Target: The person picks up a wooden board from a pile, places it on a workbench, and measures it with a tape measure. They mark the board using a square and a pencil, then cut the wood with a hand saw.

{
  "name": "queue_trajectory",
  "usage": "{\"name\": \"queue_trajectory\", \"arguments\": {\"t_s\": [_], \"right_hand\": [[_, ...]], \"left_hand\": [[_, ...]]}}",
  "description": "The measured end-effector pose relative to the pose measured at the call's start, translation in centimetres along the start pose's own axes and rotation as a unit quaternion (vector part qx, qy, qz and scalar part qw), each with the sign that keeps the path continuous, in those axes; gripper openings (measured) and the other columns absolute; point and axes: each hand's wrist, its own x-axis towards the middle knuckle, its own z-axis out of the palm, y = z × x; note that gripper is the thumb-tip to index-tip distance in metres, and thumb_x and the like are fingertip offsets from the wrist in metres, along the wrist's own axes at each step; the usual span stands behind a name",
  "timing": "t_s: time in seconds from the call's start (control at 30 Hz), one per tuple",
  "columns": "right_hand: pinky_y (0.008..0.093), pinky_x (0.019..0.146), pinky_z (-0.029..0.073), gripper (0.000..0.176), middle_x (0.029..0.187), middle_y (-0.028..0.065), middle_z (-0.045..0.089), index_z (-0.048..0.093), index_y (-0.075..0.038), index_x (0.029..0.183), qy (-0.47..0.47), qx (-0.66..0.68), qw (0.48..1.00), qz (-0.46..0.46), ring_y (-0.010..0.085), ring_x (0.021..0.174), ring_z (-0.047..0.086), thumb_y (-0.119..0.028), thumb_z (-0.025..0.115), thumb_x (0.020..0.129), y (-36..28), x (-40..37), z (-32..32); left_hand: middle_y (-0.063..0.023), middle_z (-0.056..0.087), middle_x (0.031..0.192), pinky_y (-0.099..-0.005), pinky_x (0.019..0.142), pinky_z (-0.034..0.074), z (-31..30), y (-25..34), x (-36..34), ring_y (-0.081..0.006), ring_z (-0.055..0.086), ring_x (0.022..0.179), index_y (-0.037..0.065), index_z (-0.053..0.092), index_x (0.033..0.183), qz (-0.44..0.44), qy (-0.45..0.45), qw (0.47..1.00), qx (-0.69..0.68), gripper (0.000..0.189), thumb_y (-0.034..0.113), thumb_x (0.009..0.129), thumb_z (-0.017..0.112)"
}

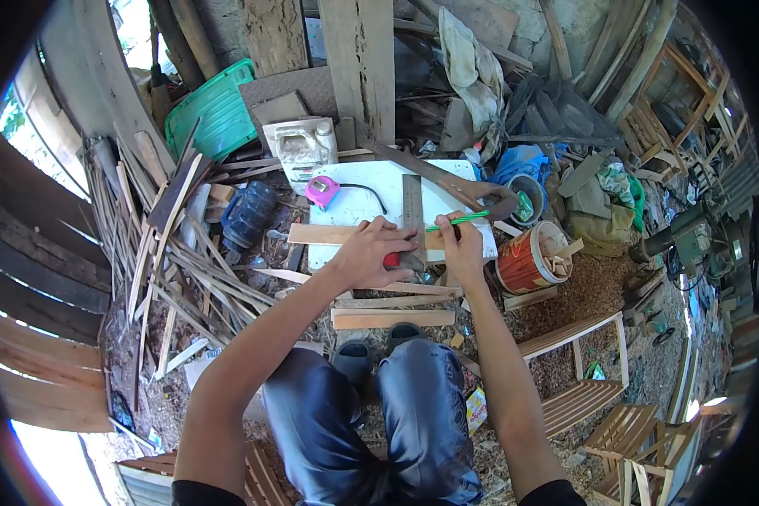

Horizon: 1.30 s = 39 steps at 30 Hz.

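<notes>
Left hand (367, 257) presses a try square (412, 202) across the nine-to-three wooden slat (320, 234); right hand (462, 251), at its three o'clock, pinches a green pencil (472, 218)

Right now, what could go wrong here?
The metal square might skew if the left hand presses unevenly. The pale wooden strip overhangs the white board's left edge, so pressure there could tip it. The right hand's green pencil has its rear end near the brown hand saw and may bump it.
</notes>
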Motion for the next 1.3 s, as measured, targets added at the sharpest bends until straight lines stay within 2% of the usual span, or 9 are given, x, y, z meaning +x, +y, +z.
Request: {"name": "queue_trajectory", "arguments": {"t_s": [0.23,0.33,0.43,0.5,0.7,0.8,0.93,1.13,1.3], "right_hand": [[0.0304,0.052,0.038,0.029,0.059,0.0064,0.055,0.060,0.002,0.083,-0.033,0.035,0.998,0.033,0.0119,0.053,0.046,-0.025,0.058,0.095,-1.0,0.0,-0.6],[0.0305,0.052,0.038,0.029,0.059,0.0065,0.056,0.061,0.002,0.084,-0.015,0.013,1.000,-0.004,0.0119,0.053,0.046,-0.025,0.058,0.095,-0.9,0.0,-0.5],[0.0305,0.052,0.038,0.029,0.060,0.0071,0.056,0.061,0.002,0.085,-0.059,0.015,0.997,0.052,0.0119,0.053,0.046,-0.026,0.058,0.095,-0.8,0.1,-0.7],[0.0305,0.052,0.038,0.030,0.059,0.0068,0.056,0.061,0.002,0.084,-0.036,0.003,0.999,0.028,0.0120,0.052,0.045,-0.026,0.058,0.095,-0.5,0.2,-0.5],[0.0296,0.054,0.041,0.032,0.063,0.0081,0.061,0.060,0.002,0.083,-0.077,0.020,0.994,0.071,0.0116,0.055,0.052,-0.027,0.057,0.096,-1.7,0.1,-1.0],[0.0285,0.055,0.043,0.032,0.065,0.0089,0.063,0.060,0.002,0.083,-0.064,0.001,0.996,0.054,0.0116,0.056,0.056,-0.027,0.057,0.096,-1.5,0.1,-0.9],[0.0277,0.055,0.044,0.032,0.064,0.0085,0.063,0.060,0.002,0.082,-0.078,0.027,0.994,0.067,0.0113,0.056,0.057,-0.027,0.057,0.096,-1.2,0.0,-0.9],[0.0279,0.054,0.044,0.032,0.063,0.0077,0.063,0.061,0.002,0.081,-0.078,0.042,0.994,0.061,0.0111,0.056,0.057,-0.026,0.057,0.095,-0.8,0.1,-0.6],[0.0287,0.053,0.042,0.033,0.061,0.0067,0.061,0.060,0.001,0.079,-0.079,0.029,0.994,0.072,0.0115,0.055,0.054,-0.027,0.056,0.096,-0.8,0.3,-0.8]], "left_hand": [[-0.0001,0.057,0.133,-0.0435,0.100,0.041,0.0,0.1,0.1,-0.0279,0.049,0.114,0.014,0.066,0.116,-0.002,-0.001,1.000,-0.003,0.050,0.043,0.076,0.071],[-0.0006,0.058,0.132,-0.0417,0.100,0.041,-0.2,0.1,0.0,-0.0279,0.049,0.113,0.014,0.066,0.116,-0.004,-0.001,1.000,-0.002,0.049,0.042,0.075,0.071],[-0.0010,0.058,0.131,-0.0413,0.099,0.042,0.0,0.0,0.0,-0.0279,0.050,0.112,0.013,0.066,0.116,0.008,0.005,1.000,0.009,0.049,0.041,0.075,0.072],[-0.0011,0.060,0.128,-0.0389,0.095,0.044,0.1,-0.1,0.1,-0.0270,0.051,0.104,0.012,0.066,0.115,0.026,0.033,0.999,-0.001,0.051,0.037,0.072,0.076],[-0.0011,0.060,0.128,-0.0390,0.095,0.044,0.1,0.0,0.1,-0.0273,0.051,0.104,0.013,0.066,0.115,0.023,0.035,0.999,0.004,0.051,0.037,0.071,0.076],[-0.0013,0.060,0.128,-0.0392,0.095,0.044,0.0,0.0,0.1,-0.0274,0.051,0.104,0.013,0.066,0.115,0.022,0.029,0.999,0.003,0.051,0.037,0.071,0.076],[-0.0011,0.059,0.130,-0.0418,0.099,0.042,-0.1,0.1,0.0,-0.0277,0.050,0.112,0.015,0.066,0.116,0.006,0.008,1.000,0.008,0.049,0.040,0.075,0.072],[-0.0009,0.060,0.129,-0.0440,0.098,0.043,0.0,-0.1,0.0,-0.0272,0.051,0.111,0.015,0.066,0.115,0.007,0.014,1.000,-0.008,0.048,0.039,0.074,0.073],[-0.0017,0.060,0.129,-0.0397,0.095,0.043,0.1,-0.1,0.0,-0.0273,0.051,0.104,0.013,0.066,0.116,0.023,0.028,0.999,0.002,0.052,0.038,0.072,0.075]]}}
